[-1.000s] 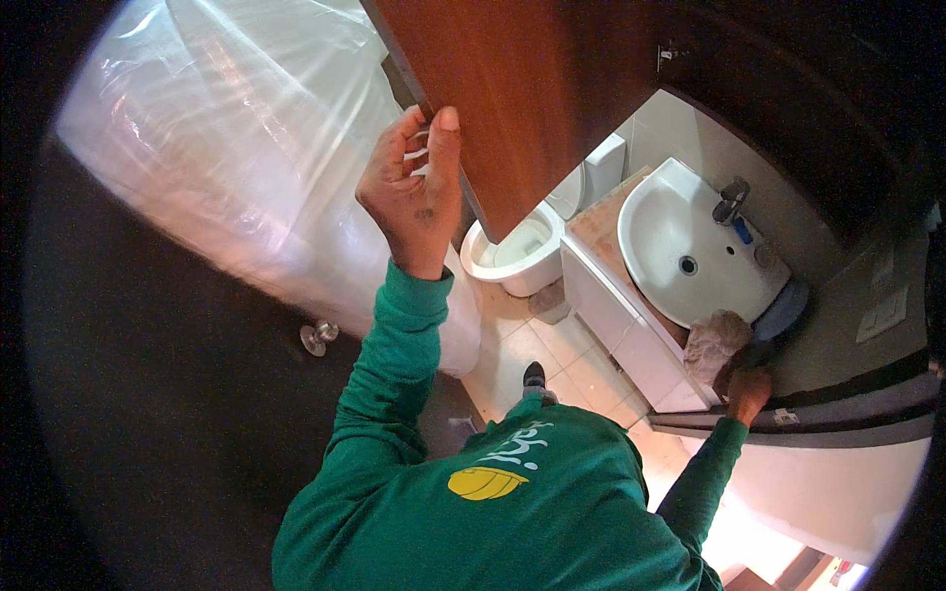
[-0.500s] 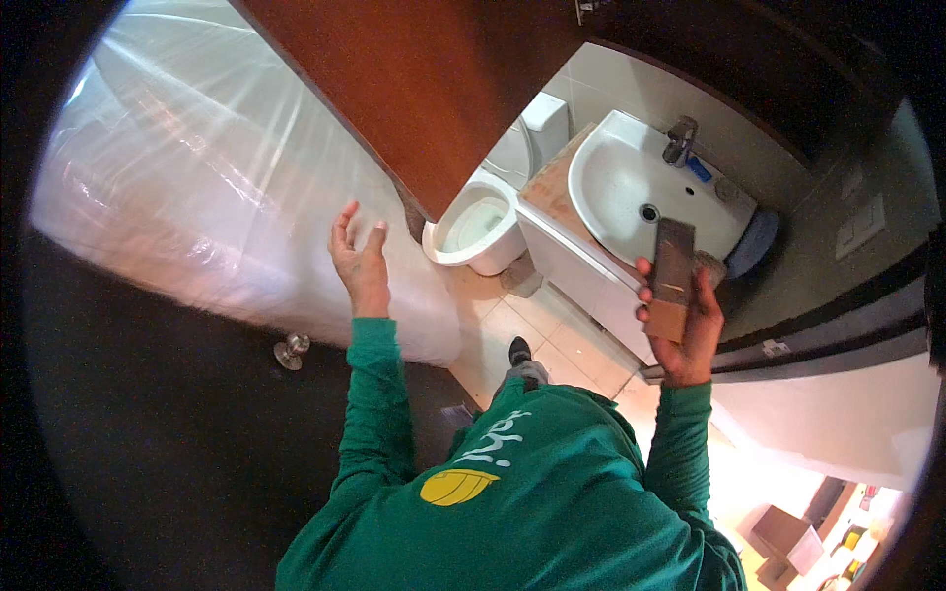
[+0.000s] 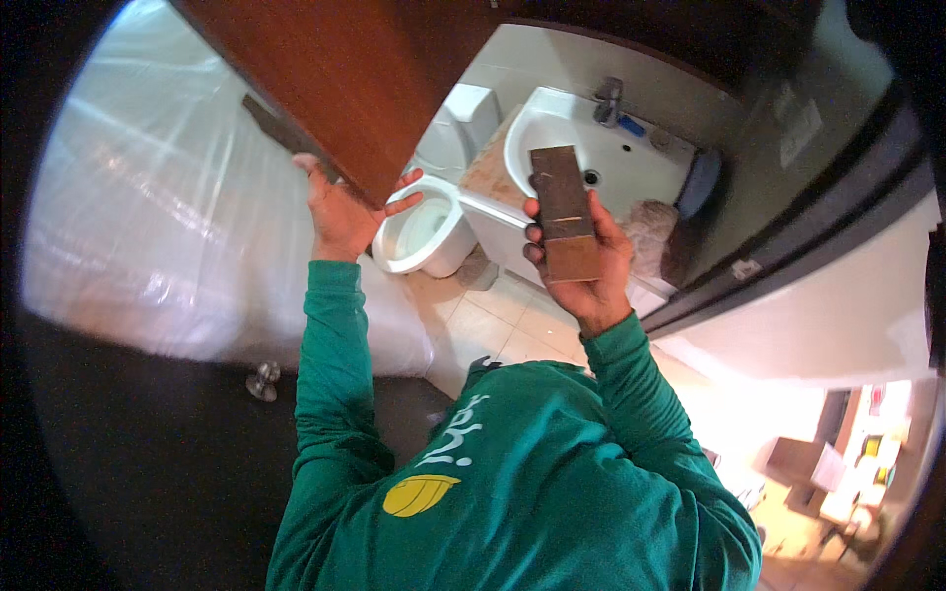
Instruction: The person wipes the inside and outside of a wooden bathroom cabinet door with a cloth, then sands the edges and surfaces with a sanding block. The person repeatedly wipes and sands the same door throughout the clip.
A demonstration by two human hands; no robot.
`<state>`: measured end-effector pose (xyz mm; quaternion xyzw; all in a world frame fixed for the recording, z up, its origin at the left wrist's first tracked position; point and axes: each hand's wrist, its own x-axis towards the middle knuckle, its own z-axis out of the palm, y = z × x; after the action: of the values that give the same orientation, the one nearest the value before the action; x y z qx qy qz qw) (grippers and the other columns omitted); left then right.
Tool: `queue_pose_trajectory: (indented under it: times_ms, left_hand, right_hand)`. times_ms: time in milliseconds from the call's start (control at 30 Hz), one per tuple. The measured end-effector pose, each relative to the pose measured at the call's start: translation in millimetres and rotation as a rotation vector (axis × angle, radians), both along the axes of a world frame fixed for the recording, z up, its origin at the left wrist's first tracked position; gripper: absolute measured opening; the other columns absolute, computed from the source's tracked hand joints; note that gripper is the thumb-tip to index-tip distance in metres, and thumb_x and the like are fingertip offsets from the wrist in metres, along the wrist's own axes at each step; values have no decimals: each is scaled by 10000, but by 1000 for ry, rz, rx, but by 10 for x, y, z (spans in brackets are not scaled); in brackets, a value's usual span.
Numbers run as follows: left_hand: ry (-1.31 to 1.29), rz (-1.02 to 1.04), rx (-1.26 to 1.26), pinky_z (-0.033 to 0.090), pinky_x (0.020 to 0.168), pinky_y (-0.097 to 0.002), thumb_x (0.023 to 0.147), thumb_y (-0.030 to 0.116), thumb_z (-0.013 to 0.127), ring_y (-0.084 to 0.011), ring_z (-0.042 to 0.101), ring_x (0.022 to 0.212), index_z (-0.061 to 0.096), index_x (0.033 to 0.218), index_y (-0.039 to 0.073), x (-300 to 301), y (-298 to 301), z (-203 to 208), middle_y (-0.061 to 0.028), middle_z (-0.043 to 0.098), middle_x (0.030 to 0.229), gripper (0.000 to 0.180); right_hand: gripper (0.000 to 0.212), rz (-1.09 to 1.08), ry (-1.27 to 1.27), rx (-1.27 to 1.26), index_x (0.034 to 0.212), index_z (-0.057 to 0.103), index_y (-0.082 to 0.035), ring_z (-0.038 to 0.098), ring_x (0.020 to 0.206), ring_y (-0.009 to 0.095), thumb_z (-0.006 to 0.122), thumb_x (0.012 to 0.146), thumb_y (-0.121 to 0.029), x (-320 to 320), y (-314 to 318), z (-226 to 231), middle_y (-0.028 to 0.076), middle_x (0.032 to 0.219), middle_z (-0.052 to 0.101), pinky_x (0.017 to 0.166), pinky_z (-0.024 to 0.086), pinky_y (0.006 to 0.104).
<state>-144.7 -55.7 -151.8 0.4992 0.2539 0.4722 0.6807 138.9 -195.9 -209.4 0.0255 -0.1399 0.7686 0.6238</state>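
Note:
A reddish-brown wooden cabinet door hangs open at the upper left. My left hand cups its lower corner, with the thumb on one side and the fingers showing past the other; part of the hand is hidden by the panel. In my right hand is a brown rectangular block, darker on its upper part and lighter at the near end. I hold it upright, fingers wrapped round its sides, in front of the white washbasin.
Clear plastic sheeting covers a large form on the left. Beyond my hands stands a white toilet. A chrome tap rises behind the basin, and a cloth lies at its edge. A dark door with a round knob is near left.
My left hand has moved up to the cabinet door's lower corner and closed round it. The block in my right hand has come left and up. The whole view has shifted.

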Motion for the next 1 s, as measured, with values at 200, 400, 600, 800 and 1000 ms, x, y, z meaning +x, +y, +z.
queue_pose_trajectory:
  times_ms: [200,400,600,800,1000]
  left_hand:
    - [17,-217,-164,538,768,-307,1020,385,511,-166,635,957,525,1428,73,60,355,-176,-122,658,1298,514]
    - [3,-211,-268,511,613,-233,1010,312,547,-130,610,763,559,1365,44,162,368,-83,-87,693,1152,445]
    - [-73,-368,-327,496,588,-230,1003,384,554,-131,572,726,552,1330,22,159,572,-317,-32,632,942,488]
    - [-116,-487,-361,424,545,-214,1023,358,517,-109,512,690,570,1194,55,261,518,-247,-4,596,898,352]
    - [-197,-508,-424,367,519,-215,1018,292,509,-100,474,615,594,1027,86,600,311,-232,30,563,816,223]
  right_hand:
    - [548,-198,-131,19,1410,511,-27,669,945,264,469,1038,-427,-194,-53,29,181,1218,686,804,568,396]
    - [537,-300,-242,38,1451,465,-32,674,990,230,441,1073,-412,-255,-124,68,179,1306,643,862,567,362]
    - [532,-933,-983,-95,1422,497,17,599,985,141,650,993,-258,-438,-55,-101,54,1138,648,877,487,302]
    - [706,-1306,-1350,288,1497,362,66,552,1142,308,651,953,-278,-572,-31,-299,233,1305,526,988,453,412]
    - [787,-1301,-1438,408,1498,316,102,508,1147,400,663,928,-315,-736,57,-567,281,1293,508,1033,408,480]
